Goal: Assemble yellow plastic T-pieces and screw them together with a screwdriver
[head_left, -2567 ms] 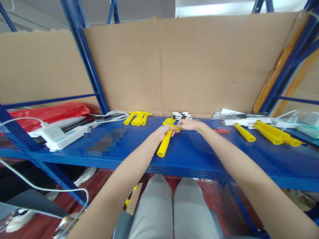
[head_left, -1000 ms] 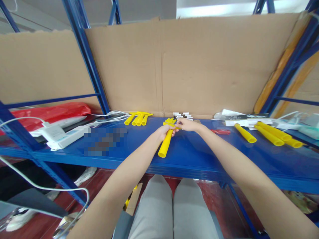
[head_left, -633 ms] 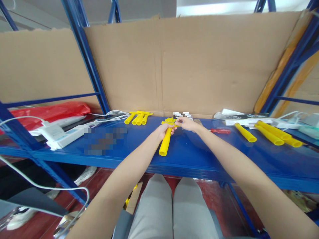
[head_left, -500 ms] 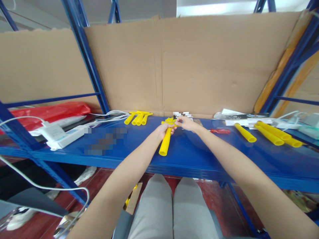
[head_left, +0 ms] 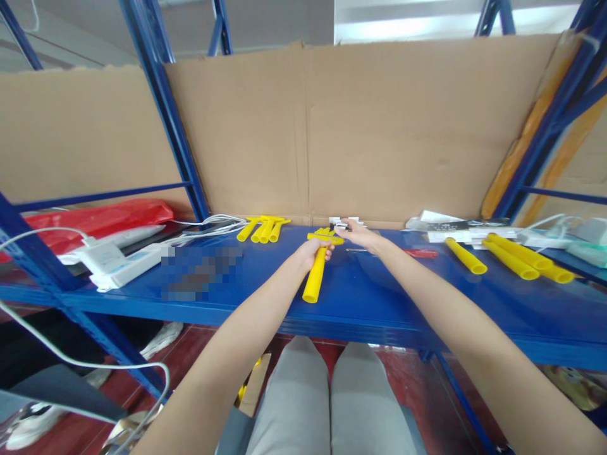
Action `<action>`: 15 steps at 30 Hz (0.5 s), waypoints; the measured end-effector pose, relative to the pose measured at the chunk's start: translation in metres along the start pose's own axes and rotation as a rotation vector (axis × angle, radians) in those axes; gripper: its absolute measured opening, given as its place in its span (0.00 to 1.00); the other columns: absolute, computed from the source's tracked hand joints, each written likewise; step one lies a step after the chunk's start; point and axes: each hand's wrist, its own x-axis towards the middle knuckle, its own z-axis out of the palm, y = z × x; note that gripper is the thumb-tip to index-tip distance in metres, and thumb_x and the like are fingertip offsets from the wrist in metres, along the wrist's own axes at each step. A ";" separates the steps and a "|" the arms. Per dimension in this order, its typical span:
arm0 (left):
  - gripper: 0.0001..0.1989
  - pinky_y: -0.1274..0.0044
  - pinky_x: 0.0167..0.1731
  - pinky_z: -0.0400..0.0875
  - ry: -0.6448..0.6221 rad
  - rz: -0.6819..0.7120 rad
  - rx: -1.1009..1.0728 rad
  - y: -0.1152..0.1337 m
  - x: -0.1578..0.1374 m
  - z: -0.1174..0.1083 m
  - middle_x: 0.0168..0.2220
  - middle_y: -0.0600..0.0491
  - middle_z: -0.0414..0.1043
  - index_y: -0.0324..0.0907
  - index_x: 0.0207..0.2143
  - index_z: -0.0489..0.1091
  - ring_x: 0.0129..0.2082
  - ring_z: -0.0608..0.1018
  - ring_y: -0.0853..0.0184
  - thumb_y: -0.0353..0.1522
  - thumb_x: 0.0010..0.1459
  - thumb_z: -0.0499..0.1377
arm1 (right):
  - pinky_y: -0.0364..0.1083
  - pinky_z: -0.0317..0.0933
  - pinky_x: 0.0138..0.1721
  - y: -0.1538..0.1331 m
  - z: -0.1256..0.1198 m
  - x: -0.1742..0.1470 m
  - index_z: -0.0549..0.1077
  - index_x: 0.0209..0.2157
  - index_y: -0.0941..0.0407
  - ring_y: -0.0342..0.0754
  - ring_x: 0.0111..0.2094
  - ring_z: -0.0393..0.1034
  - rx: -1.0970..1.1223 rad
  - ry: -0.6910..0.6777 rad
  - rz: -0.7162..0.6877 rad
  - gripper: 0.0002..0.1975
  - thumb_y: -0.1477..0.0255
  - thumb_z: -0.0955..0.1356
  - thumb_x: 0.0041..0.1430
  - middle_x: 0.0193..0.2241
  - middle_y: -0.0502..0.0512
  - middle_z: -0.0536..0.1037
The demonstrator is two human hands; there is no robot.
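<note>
Yellow T-shaped handle (head_left: 313,278): formed of a smooth round stem, hollow at its end, and a narrow crosspiece
Long axis: set nearly square to the cardboard panel (head_left: 379,126), open end pointed away from it
Handle place: held over the blue shelf (head_left: 370,291), before the panel
Left hand (head_left: 313,248): wrapped around the stem
Right hand (head_left: 359,234): nearer the panel; its grip cannot be told
</note>
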 end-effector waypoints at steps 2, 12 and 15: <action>0.08 0.87 0.13 0.59 0.012 -0.017 0.005 0.000 -0.001 0.001 0.19 0.57 0.63 0.37 0.41 0.68 0.13 0.63 0.77 0.21 0.61 0.53 | 0.52 0.55 0.61 -0.006 -0.017 0.003 0.62 0.61 0.57 0.53 0.63 0.58 -0.040 0.167 -0.078 0.28 0.60 0.65 0.63 0.65 0.66 0.62; 0.11 0.86 0.12 0.58 0.099 0.022 0.020 0.000 -0.006 0.005 0.18 0.57 0.64 0.33 0.44 0.68 0.13 0.63 0.76 0.20 0.64 0.49 | 0.57 0.65 0.50 0.025 -0.154 -0.022 0.81 0.36 0.54 0.60 0.44 0.75 -0.662 -0.235 0.044 0.16 0.58 0.74 0.50 0.41 0.62 0.81; 0.12 0.86 0.12 0.60 0.102 0.027 0.036 0.001 -0.005 0.004 0.18 0.57 0.64 0.33 0.45 0.68 0.13 0.64 0.76 0.19 0.64 0.48 | 0.63 0.62 0.51 0.059 -0.163 -0.029 0.81 0.28 0.53 0.63 0.44 0.74 -0.794 -0.065 0.036 0.14 0.58 0.77 0.42 0.34 0.62 0.82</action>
